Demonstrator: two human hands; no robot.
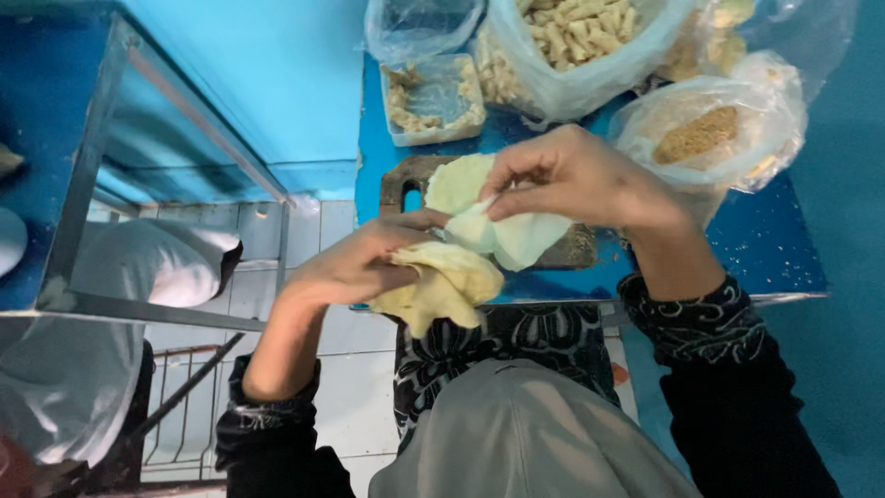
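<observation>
— Left hand point(355, 267)?
— Closed under a stack of pale dough sheets point(441, 286), thumb on top, just above the lap.
— Right hand point(572, 180)?
— Pinching one thin sheet point(502, 231) with fingertips, lifted off the stack, above a wooden board point(406, 180) on the blue counter point(774, 249).
— Behind?
— Bags of rolled snacks point(581, 37), a plastic tub point(433, 97)

Ahead of me, plastic bags of fried rolls point(581, 37), a bag of crumbs point(705, 134) and a clear tub point(433, 97) are crowding the upper middle of the frame, blocking any reach forward. A wooden board point(406, 180) is lying beneath. The blue tabletop point(774, 244) at right is leaving room; a metal frame point(184, 111) is barring the upper left.
</observation>
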